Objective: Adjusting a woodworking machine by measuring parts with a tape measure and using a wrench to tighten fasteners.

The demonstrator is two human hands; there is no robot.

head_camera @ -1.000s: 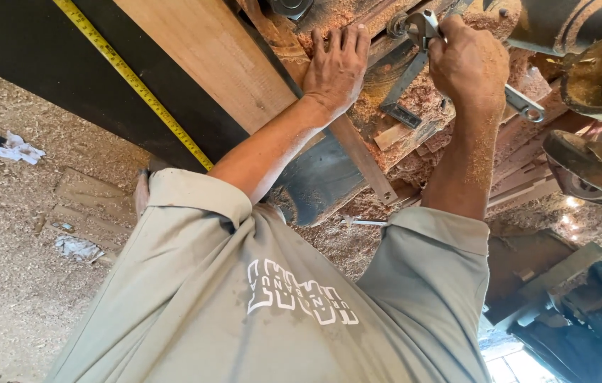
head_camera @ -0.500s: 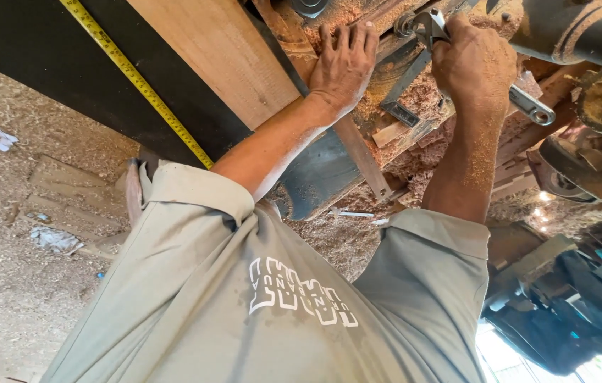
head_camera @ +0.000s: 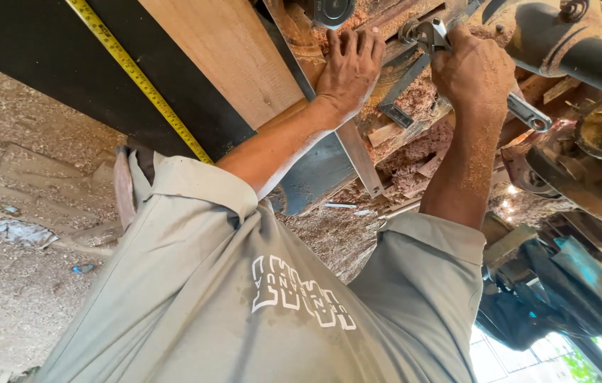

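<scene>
An adjustable wrench (head_camera: 485,78) is gripped in the right hand (head_camera: 472,71), up at the sawdust-caked machine frame (head_camera: 414,142) near the top of the view; its jaw end (head_camera: 425,34) sits by a fitting at the top edge, while the handle tail with its hanging hole (head_camera: 531,117) pokes out below the fist. Steel like that is judged stiff and fairly heavy, not fragile at all; with all the dust about it could be a bit slick, so the handle is best taken well back from the head for leverage, which is pretty much where it's held. The right fingers (head_camera: 457,53) are clenched tight round the handle, no gap seen.

The left hand (head_camera: 347,67) is laid flat, fingers (head_camera: 357,42) spread and released, nothing grasped; it's pressed on the dusty metal beside the wooden plank (head_camera: 223,64), just left of the wrench head. A yellow tape measure (head_camera: 137,78) is stretched along the black panel (head_camera: 38,64), well apart from both hands; a grey metal strip (head_camera: 361,159) runs down under the left wrist; sawdust (head_camera: 10,298) is spread over the ground.
</scene>
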